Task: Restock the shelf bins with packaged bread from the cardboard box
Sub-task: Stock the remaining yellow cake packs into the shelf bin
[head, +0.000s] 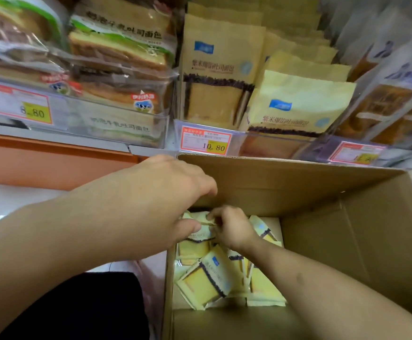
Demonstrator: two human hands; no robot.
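Note:
An open cardboard box [334, 217] stands below the shelf, with several yellow bread packets [207, 278] lying loose at its bottom. My right hand [231, 229] reaches deep into the box and pinches the top edge of one yellow packet [197, 238]. My left hand [165, 200] hovers at the box's left rim, fingers curled downward, thumb touching the same packet. Above, a clear shelf bin [224, 138] holds upright tan packets of the same bread [295, 106].
Clear bins to the left hold sandwich bread in transparent wrap [116, 57], and another bin at the right holds darker bread packs [391, 106]. Price tags [206, 141] line the bin fronts. An orange shelf edge [53, 148] runs at the left, white floor below it.

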